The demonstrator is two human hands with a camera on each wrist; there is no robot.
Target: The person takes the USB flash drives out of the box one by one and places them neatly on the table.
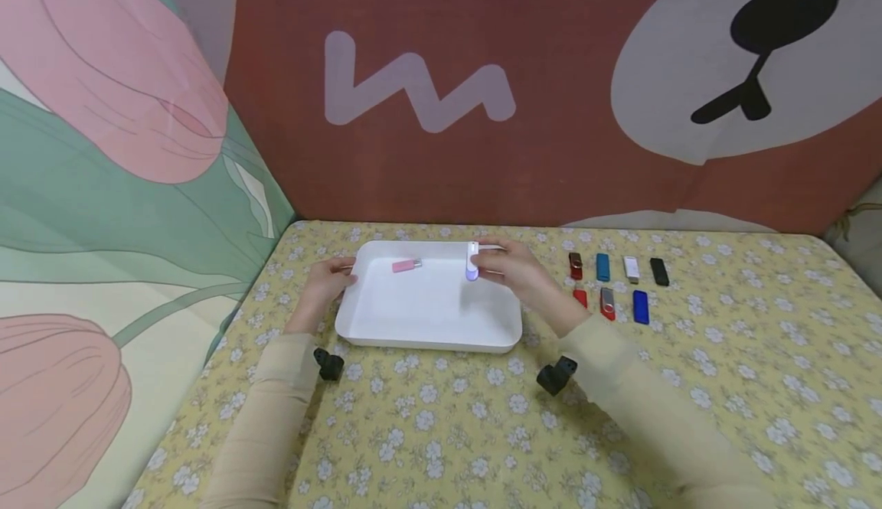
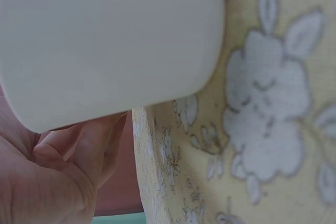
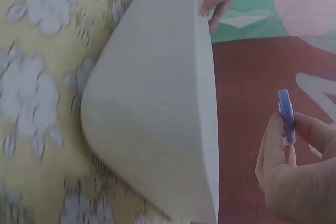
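Observation:
My left hand (image 1: 321, 285) grips the left rim of a shallow white tray (image 1: 406, 310), thumb at the inner edge. In the left wrist view the tray's side hides part of that hand (image 2: 68, 169). Over the tray's right back part, my right hand (image 1: 520, 268) pinches a white and purple USB stick (image 1: 472, 261) between thumb and fingers. The right wrist view shows this stick's purple edge (image 3: 286, 114) held apart from the tray wall. A pink USB stick (image 1: 406, 265) with a metal plug lies inside the tray, towards its back left.
Several USB sticks lie in two rows right of the tray, among them a teal one (image 1: 602, 267), a black one (image 1: 659, 272), a grey and red one (image 1: 607, 304) and a blue one (image 1: 641, 307). A flowered yellow cloth (image 1: 441, 432) covers the table, with a printed wall (image 1: 413, 172) behind.

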